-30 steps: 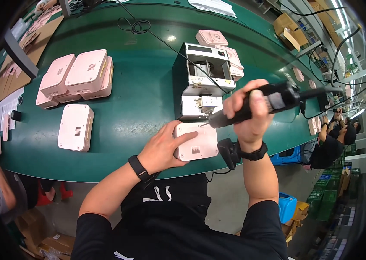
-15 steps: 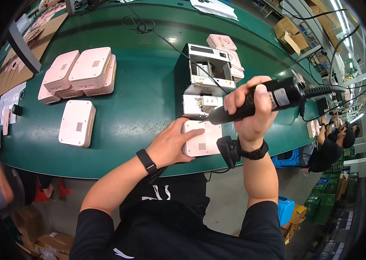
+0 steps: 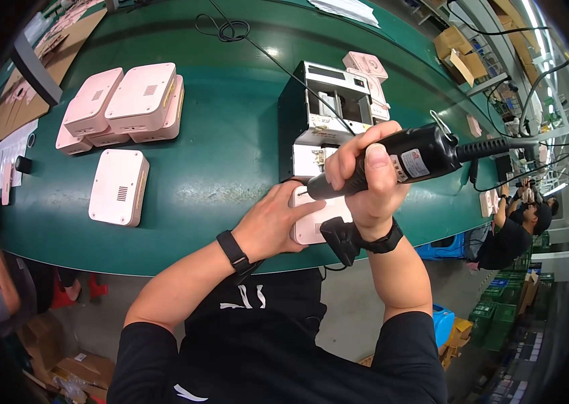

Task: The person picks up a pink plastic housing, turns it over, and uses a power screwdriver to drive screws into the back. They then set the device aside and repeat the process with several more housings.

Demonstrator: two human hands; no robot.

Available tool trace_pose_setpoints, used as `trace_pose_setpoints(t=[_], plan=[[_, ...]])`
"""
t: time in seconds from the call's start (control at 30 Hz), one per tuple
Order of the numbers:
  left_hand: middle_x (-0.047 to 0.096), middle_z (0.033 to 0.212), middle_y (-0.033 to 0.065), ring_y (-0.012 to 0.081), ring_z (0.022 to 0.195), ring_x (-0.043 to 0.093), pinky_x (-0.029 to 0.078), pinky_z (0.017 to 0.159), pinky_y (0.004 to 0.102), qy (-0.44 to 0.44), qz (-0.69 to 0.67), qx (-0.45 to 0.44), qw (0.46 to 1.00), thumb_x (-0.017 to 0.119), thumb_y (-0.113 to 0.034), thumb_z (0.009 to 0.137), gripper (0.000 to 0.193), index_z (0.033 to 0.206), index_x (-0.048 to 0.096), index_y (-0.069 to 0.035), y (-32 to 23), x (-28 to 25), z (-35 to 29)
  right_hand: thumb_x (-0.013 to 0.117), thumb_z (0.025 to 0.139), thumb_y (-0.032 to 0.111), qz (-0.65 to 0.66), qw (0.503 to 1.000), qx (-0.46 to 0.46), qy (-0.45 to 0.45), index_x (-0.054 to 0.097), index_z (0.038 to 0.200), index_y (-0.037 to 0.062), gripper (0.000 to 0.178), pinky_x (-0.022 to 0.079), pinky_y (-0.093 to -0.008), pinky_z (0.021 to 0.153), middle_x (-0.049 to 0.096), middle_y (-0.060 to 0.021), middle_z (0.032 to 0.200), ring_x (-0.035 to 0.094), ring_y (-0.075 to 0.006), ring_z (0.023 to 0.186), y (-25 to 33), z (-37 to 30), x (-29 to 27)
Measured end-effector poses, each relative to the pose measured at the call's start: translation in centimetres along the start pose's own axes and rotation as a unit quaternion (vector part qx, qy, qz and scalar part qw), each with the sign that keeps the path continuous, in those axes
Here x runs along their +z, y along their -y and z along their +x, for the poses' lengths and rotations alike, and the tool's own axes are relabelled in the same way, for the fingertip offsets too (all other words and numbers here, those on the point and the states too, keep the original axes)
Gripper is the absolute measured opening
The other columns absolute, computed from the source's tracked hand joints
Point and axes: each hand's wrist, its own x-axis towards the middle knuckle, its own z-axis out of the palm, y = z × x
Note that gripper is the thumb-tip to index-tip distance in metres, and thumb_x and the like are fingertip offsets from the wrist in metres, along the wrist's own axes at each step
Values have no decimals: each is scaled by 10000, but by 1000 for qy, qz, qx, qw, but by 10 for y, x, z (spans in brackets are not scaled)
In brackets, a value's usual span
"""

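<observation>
My right hand [image 3: 372,185] is wrapped round a black electric screwdriver [image 3: 414,161], its cable trailing off to the right. The tool is tilted, and its bit points down at the upper left corner of a pale pink plastic housing [image 3: 313,225]; whether it sits in a screw hole I cannot tell. Gripping that housing from its left side is my left hand [image 3: 268,219], thumb across the top. Just behind stands a black and silver screw feeder [image 3: 291,114], partly covered by my right hand.
A stack of pink housings [image 3: 140,101] stands at the left, with a single housing [image 3: 118,187] in front. More pink parts [image 3: 367,65] lie behind the feeder. A black cable [image 3: 271,57] crosses the green bench [image 3: 224,155]. Other people work at both ends.
The screwdriver has moved left and its bit has shifted to the housing's upper left corner. My left hand keeps hold of the housing. The view has shifted slightly.
</observation>
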Motion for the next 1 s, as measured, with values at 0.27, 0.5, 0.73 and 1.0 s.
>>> trace_pose_setpoints(t=[0.27, 0.5, 0.73, 1.0], plan=[[450, 1356, 148, 366, 1213, 494, 481, 997, 438, -4, -4, 10, 1000, 866, -204, 602, 752, 1306, 602, -215, -2, 0, 1, 558, 939, 255, 13, 1000, -11, -9, 462, 1016, 54, 236, 448, -366, 512, 508, -103, 651, 478, -196, 502, -3, -6, -2], [467, 1314, 148, 361, 1169, 529, 495, 975, 434, 9, 20, 6, 1000, 856, -226, 618, 733, 1306, 603, -217, -1, -18, -7, 531, 955, 238, -39, 994, -84, -66, 477, 1002, 43, 207, 448, -364, 502, 517, -96, 650, 493, -193, 488, 28, 3, -16], [480, 1262, 150, 348, 1135, 554, 503, 958, 427, 13, 33, -12, 999, 858, -228, 615, 742, 1311, 600, -220, -4, -22, -13, 530, 959, 237, -92, 987, -81, -106, 489, 980, 38, 204, 446, -357, 491, 518, -88, 643, 502, -190, 486, 23, 28, -32], [477, 1264, 158, 360, 1124, 560, 502, 960, 422, 8, 12, -8, 1000, 862, -215, 612, 738, 1304, 606, -232, 1, -20, -15, 499, 972, 292, -79, 993, -10, -90, 480, 1002, 52, 243, 442, -359, 514, 502, -73, 645, 489, -180, 492, 42, -7, -39]])
